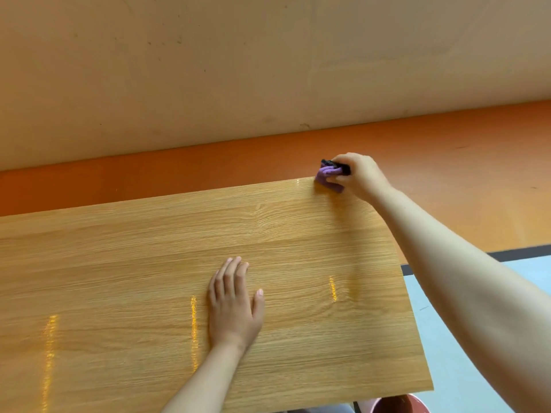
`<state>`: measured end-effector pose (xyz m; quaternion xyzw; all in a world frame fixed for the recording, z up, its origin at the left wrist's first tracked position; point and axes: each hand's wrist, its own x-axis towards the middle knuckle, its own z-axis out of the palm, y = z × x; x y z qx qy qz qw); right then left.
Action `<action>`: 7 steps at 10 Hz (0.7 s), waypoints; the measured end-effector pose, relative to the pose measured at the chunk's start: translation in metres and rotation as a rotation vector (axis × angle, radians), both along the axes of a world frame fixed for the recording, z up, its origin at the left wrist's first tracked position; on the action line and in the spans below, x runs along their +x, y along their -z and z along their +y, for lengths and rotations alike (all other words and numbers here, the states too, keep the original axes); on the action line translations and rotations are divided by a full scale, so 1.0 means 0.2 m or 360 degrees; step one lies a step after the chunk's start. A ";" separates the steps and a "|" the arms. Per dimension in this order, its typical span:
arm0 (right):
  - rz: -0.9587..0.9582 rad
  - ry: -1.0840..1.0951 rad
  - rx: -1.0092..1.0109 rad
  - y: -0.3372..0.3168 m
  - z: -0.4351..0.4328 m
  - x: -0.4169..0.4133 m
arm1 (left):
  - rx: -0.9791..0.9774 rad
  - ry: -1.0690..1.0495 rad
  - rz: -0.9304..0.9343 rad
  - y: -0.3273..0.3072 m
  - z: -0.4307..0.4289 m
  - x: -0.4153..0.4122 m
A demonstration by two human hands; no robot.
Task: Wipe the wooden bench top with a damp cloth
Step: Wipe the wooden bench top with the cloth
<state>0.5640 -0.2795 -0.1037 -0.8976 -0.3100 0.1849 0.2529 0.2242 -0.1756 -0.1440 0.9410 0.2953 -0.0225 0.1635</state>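
Wooden bench top [119, 257], glossy, right hand [356, 174] gripping purple cloth [325, 176], left hand [234, 307] flat

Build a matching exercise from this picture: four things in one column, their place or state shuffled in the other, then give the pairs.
Column one:
1. left hand
2. right hand
3. cloth
4. orange band

Column two:
a. purple, bunched at the far right corner of the bench top
b. beyond the bench top's far edge
c. flat on the wood, fingers straight
d. gripping the cloth

Pairs: 1-c, 2-d, 3-a, 4-b
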 end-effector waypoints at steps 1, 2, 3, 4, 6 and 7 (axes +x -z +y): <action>0.0000 -0.0160 -0.0091 -0.01 0.06 -0.05 | -0.0001 -0.0009 -0.0012 0.00 0.00 0.01; 0.0013 -0.0300 -0.0090 0.00 0.03 -0.11 | -0.0001 -0.0012 -0.0009 0.00 0.00 0.00; 0.0052 -0.0445 -0.0090 0.01 -0.08 -0.21 | 0.0003 -0.0009 -0.0017 0.00 0.00 0.00; 0.0132 -0.0563 -0.0106 0.00 -0.23 -0.35 | 0.0005 0.0003 -0.0007 0.00 0.00 0.00; 0.0205 -0.0599 -0.0155 -0.01 -0.34 -0.44 | -0.0003 -0.0008 0.0002 0.01 0.00 0.00; 0.0056 -0.0447 -0.0091 -0.01 -0.22 -0.31 | 0.0012 0.0000 -0.0023 0.01 0.00 0.00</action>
